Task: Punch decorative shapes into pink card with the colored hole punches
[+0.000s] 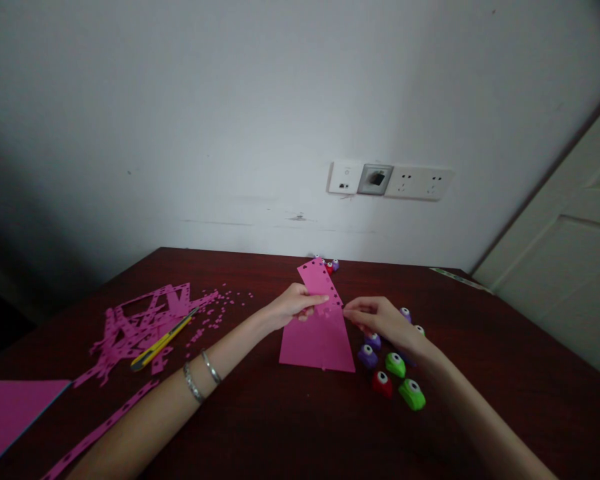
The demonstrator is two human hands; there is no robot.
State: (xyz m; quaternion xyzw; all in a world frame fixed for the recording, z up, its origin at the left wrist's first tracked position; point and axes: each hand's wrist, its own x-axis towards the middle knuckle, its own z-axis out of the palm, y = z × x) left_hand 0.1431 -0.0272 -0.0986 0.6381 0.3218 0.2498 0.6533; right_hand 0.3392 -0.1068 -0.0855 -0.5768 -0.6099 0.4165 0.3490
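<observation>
The sheet of paper [325, 347] is bright pink, its upper part dotted with dark punched-out shapes along the edges. The scraps [127, 327] and the small cut-outs [215, 321] are the same pink, and the long strip [100, 427] is pink with a row of dark holes. The large sheet [15, 417] at the lower left is plain pink with a thin light-blue edge. The cutter [163, 342] is yellow with dark parts. The punches [395, 364] are green, purple and red, with white round tops with dark centres. The bracelets [193, 383] are silver. The table [260, 427] is dark reddish brown, the wall [230, 100] plain greyish white. The sockets [420, 183] are white with black holes; the plate [375, 180] beside them is grey with a black middle. The door [580, 267] is pale grey-green.
</observation>
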